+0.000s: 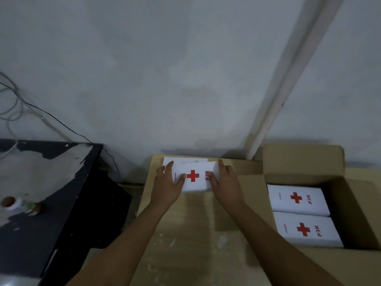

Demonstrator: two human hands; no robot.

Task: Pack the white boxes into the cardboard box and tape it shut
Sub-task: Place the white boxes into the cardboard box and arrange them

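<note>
A white box with a red cross and "P3K" (195, 183) lies at the far end of the wooden table (185, 234). My left hand (167, 186) grips its left side, thumb on top. My right hand (225, 182) grips its right side. Behind it another white box (185, 159) lies against the wall, partly hidden. To the right stands the open cardboard box (350, 205), flaps up. Two white boxes lie inside along its left side, one farther (296, 200) and one nearer (307, 231). The right part of its inside is dark.
A black table (51, 213) with worn paint stands to the left, with a small bottle (12, 203) lying on it. Cables (31, 108) hang on the grey wall. A white conduit (284, 79) runs down the wall behind the cardboard box.
</note>
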